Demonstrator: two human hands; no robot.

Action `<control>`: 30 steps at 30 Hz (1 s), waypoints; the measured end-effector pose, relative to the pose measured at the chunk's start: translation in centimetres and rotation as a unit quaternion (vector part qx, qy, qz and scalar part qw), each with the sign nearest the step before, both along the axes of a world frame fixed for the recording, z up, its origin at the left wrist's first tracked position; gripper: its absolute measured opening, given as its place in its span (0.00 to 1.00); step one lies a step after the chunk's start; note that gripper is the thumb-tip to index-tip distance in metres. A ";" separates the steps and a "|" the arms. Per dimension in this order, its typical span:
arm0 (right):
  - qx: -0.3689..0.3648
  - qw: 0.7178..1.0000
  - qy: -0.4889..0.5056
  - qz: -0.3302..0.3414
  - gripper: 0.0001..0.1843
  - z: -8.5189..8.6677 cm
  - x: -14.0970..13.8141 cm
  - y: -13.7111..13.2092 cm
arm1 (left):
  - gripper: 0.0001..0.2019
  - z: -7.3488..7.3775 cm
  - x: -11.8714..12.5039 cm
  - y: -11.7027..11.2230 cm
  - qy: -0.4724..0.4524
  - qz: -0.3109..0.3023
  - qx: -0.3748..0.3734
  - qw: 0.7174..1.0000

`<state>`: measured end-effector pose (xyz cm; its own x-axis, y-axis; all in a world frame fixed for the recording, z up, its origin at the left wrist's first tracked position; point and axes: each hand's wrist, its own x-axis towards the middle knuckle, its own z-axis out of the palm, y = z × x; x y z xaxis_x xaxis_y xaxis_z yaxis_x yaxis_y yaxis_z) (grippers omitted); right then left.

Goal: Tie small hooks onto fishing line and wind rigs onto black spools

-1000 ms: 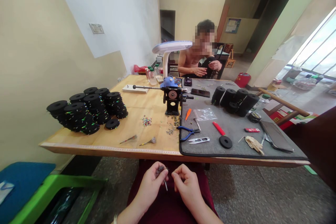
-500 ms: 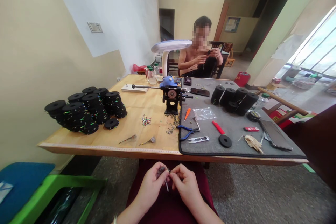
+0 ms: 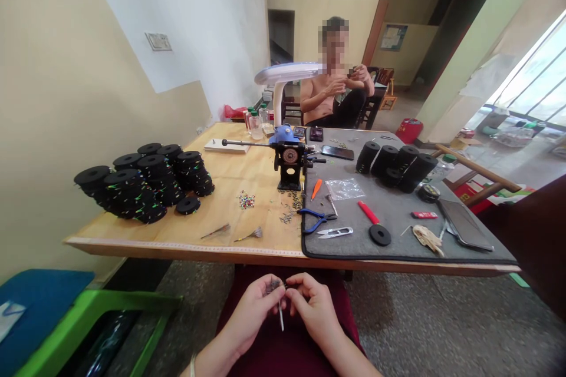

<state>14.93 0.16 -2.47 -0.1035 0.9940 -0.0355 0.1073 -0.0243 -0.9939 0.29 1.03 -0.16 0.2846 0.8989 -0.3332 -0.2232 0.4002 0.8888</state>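
Your left hand (image 3: 256, 309) pinches a slim pale stick (image 3: 282, 320), its long axis running downward between your hands; your right hand (image 3: 315, 306), fingertips closed, sits just beside it, any contents unclear.

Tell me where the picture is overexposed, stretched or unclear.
In the head view, the barred window at right is washed out; wide-angle stretch shows toward the head view's edges; also in the head view, fine grey strands in the left grip blur together.
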 end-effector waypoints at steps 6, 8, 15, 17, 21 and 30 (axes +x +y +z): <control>-0.001 1.000 0.014 0.014 0.07 0.6 0.0 -0.1 | 0.12 0.0 -0.1 0.0 -0.072 -0.018 -0.063 0.995; -0.006 1.000 0.023 0.020 0.07 0.7 0.0 -0.1 | 0.13 0.0 -0.1 0.0 -0.079 -0.021 -0.080 0.993; -0.018 0.999 0.036 0.021 0.07 0.8 0.0 0.0 | 0.15 0.1 -0.1 0.0 -0.079 -0.026 -0.088 0.993; -0.024 0.999 0.035 0.024 0.07 0.8 -0.1 0.0 | 0.15 0.1 -0.1 0.0 -0.077 -0.020 -0.084 0.993; -0.031 0.999 0.007 0.027 0.08 0.6 0.1 0.0 | 0.14 0.0 -0.2 0.0 -0.054 -0.011 -0.060 0.997; 0.061 0.985 -0.160 0.024 0.08 1.0 1.0 -0.2 | 0.09 0.4 -0.5 -0.1 0.013 -0.024 0.003 1.000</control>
